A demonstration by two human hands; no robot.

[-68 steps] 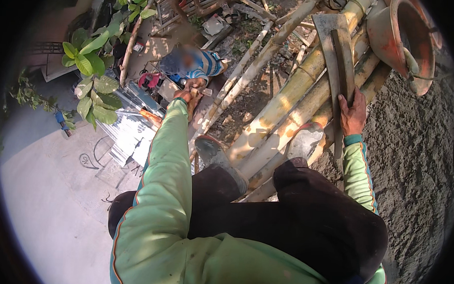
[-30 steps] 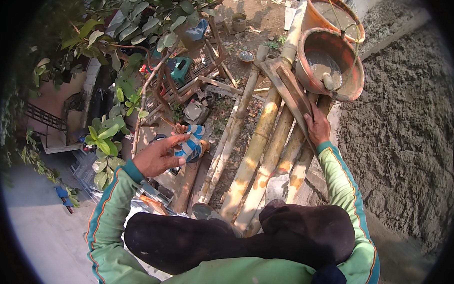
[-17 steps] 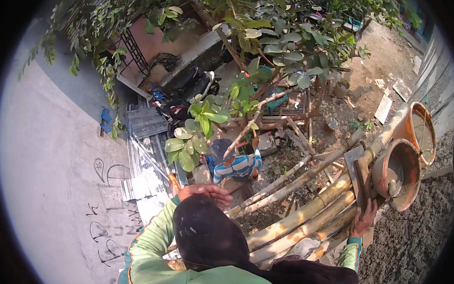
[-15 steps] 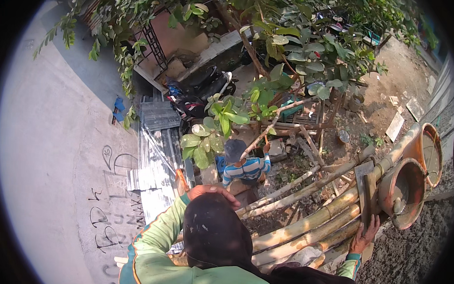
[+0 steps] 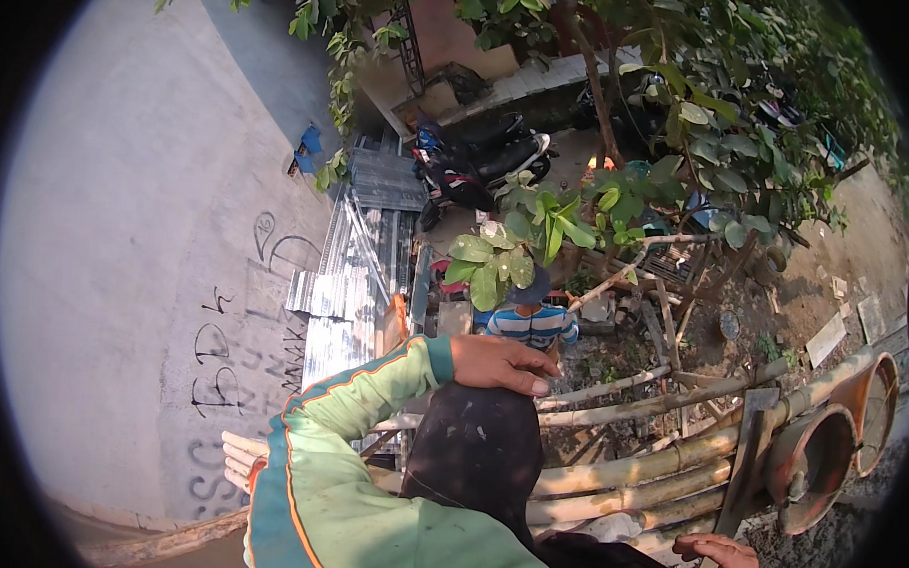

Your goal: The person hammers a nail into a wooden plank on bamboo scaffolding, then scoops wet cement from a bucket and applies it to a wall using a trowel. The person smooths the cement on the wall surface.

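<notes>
My left hand [image 5: 497, 364], in a green sleeve, lies over the top of my black-clad knee [image 5: 474, 445]. Its fingers are stretched out, with the thumb apart. At the lower right is my right hand [image 5: 722, 562], fingers loosely curved and apart, holding nothing that I can see. It is close to the lower part of an upright wooden plank [image 5: 744, 459], which crosses several bamboo poles [image 5: 633, 478]. Beyond the plank, two orange buckets tip on their sides: the nearer bucket [image 5: 786, 476], with grey residue and a pale lump inside, and the farther bucket [image 5: 890, 374].
Far below, a person in a striped shirt [image 5: 533, 325] is partly behind leaves. Corrugated metal sheets [image 5: 344, 290] and a parked motorcycle [image 5: 478, 170] are to the left of a leafy tree [image 5: 721, 118]. A grey wall [image 5: 146, 223] with writing rises at left.
My right hand has come off the plank and moved lower. My left hand has slid across the knee to the right. The view has shifted, and the person below is now more hidden.
</notes>
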